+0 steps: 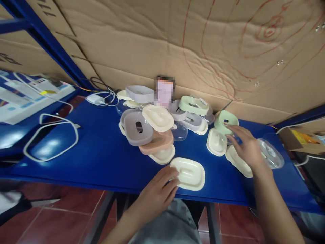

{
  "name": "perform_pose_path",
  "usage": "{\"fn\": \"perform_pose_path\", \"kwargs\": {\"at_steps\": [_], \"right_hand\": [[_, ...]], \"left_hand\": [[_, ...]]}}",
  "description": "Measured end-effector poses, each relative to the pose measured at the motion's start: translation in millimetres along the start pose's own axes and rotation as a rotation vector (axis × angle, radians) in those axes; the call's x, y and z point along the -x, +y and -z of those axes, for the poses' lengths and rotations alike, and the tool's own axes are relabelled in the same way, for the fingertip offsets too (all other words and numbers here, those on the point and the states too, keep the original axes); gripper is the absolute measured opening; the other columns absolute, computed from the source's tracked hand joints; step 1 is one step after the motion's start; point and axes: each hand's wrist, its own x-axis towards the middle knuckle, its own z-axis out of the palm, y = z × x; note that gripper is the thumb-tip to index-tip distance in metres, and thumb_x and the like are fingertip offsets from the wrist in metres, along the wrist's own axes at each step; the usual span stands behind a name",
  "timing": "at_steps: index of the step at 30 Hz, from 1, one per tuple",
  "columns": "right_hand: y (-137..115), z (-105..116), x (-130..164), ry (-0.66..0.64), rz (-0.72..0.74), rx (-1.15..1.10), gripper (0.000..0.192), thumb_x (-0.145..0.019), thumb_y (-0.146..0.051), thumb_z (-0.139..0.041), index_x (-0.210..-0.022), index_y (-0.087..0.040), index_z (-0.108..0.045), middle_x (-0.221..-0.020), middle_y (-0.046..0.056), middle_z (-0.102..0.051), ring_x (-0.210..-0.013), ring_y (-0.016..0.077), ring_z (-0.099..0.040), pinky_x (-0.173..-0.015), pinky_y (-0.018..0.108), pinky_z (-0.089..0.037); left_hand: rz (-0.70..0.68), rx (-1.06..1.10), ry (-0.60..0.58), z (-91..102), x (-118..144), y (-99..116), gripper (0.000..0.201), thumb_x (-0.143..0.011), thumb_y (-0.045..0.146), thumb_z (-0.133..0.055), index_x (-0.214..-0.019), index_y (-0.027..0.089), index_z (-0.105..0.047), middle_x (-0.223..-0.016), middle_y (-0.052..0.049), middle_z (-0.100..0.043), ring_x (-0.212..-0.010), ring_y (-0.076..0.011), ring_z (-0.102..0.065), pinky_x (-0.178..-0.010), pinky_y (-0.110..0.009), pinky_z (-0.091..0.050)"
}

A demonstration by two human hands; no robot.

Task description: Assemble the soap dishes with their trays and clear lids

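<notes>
Near the front edge of the table, my left hand (162,186) has its fingers closed on the left rim of a shallow cream tray (191,174) with rounded corners. My right hand (245,145) is further out at the right, its thumb and fingers pinching the lower edge of a light green oval container (224,118) with a small opening in it. Just below that container lies a cream dish (216,142). A longer cream tray (238,161) is partly hidden under my right hand. Beside my right wrist rests a clear plastic lid (271,154).
In the middle is a pile with a grey container (138,127), a pink one (158,140), a cream dish (158,118) and another green piece (194,104). A blurred-out phone-like object (165,91) leans against the cardboard (142,44). White cable (52,137) lies left.
</notes>
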Motion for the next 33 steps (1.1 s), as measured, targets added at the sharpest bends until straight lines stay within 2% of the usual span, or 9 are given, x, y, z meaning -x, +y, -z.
{"fn": "perform_pose_path", "kwargs": {"at_steps": [6,10,13,16,21,23,28,31,33], "right_hand": [[-96.5,19.4,86.6,-0.104,0.132,-0.152,0.045,-0.101,-0.017,-0.068,-0.144,-0.031,-0.067,-0.136,0.004,-0.076,-0.143,0.031,-0.06,-0.116,0.056,-0.053],[-122.3,10.2,114.7,-0.289,0.224,-0.208,0.044,-0.102,-0.01,-0.06,-0.139,-0.032,-0.07,-0.142,0.0,-0.074,-0.146,0.0259,-0.057,-0.115,0.047,-0.053],[-123.4,3.4,115.6,-0.326,0.198,-0.286,0.045,-0.102,-0.003,-0.051,-0.13,-0.03,-0.073,-0.148,0.0,-0.07,-0.152,0.0241,-0.052,-0.113,0.043,-0.054],[-125.1,0.4,112.1,-0.326,0.164,-0.302,0.046,-0.102,-0.005,-0.047,-0.136,-0.026,-0.07,-0.157,0.004,-0.063,-0.158,0.0255,-0.044,-0.118,0.045,-0.051],[-139.5,-11.6,110.0,-0.338,0.212,-0.205,0.049,-0.104,-0.038,-0.066,-0.151,-0.024,-0.061,-0.166,0.01,-0.052,-0.162,0.0339,-0.037,-0.126,0.06,-0.043],[-144.2,-18.4,110.7,-0.33,0.221,-0.154,0.049,-0.104,-0.038,-0.068,-0.151,-0.026,-0.062,-0.165,0.009,-0.054,-0.163,0.0339,-0.036,-0.126,0.061,-0.043],[-124.8,-17.7,106.2,-0.411,0.232,-0.149,0.048,-0.109,-0.032,-0.059,-0.157,-0.03,-0.056,-0.166,0.005,-0.053,-0.164,0.0315,-0.033,-0.127,0.06,-0.043],[-76.1,-8.1,87.7,-0.262,0.071,-0.129,0.049,-0.111,-0.03,-0.053,-0.16,-0.033,-0.052,-0.167,0.006,-0.053,-0.161,0.0284,-0.041,-0.132,0.058,-0.037],[-35.3,-4.4,69.6,-0.179,-0.101,-0.04,0.05,-0.11,-0.034,-0.054,-0.16,-0.031,-0.052,-0.171,0.009,-0.047,-0.163,0.0318,-0.036,-0.133,0.061,-0.032]], "left_hand": [[0.087,0.084,0.025,10.2,5.7,1.0,0.038,-0.1,0.009,-0.059,-0.135,0.023,-0.061,-0.163,-0.016,-0.045,-0.156,-0.029,-0.047,-0.118,-0.042,-0.057],[0.003,-0.028,-0.016,15.4,-4.0,-1.1,0.052,-0.102,0.011,-0.062,-0.15,0.026,-0.054,-0.175,-0.016,-0.029,-0.162,-0.0354,-0.034,-0.121,-0.053,-0.052],[-0.091,-0.123,-0.09,16.4,-10.8,-3.5,0.042,-0.105,0.012,-0.06,-0.145,0.024,-0.061,-0.168,-0.012,-0.045,-0.16,-0.0352,-0.037,-0.128,-0.059,-0.042],[-0.111,-0.139,-0.051,15.1,-10.6,-5.1,0.022,-0.108,0.022,-0.063,-0.129,0.022,-0.069,-0.144,-0.008,-0.067,-0.148,-0.0308,-0.05,-0.13,-0.056,-0.036],[-0.056,-0.152,-0.021,11.9,-7.0,-4.5,0.017,-0.108,0.031,-0.065,-0.122,0.023,-0.071,-0.127,-0.007,-0.072,-0.13,-0.0287,-0.06,-0.112,-0.048,-0.048],[-0.046,-0.156,-0.027,10.1,-8.1,-4.0,0.017,-0.109,0.03,-0.062,-0.122,0.022,-0.07,-0.128,-0.008,-0.072,-0.129,-0.0298,-0.059,-0.107,-0.047,-0.05],[-0.021,-0.128,-0.055,4.0,-10.2,-4.8,0.02,-0.109,0.029,-0.063,-0.126,0.022,-0.069,-0.136,-0.01,-0.069,-0.134,-0.0315,-0.056,-0.107,-0.049,-0.051],[-0.012,-0.122,-0.064,2.6,-9.1,-5.9,0.021,-0.109,0.029,-0.063,-0.128,0.022,-0.069,-0.14,-0.01,-0.068,-0.137,-0.0319,-0.055,-0.109,-0.05,-0.052],[-0.016,-0.117,-0.062,3.1,-8.1,-6.3,0.023,-0.109,0.028,-0.062,-0.13,0.022,-0.068,-0.142,-0.01,-0.067,-0.138,-0.0323,-0.054,-0.109,-0.051,-0.053]]}}
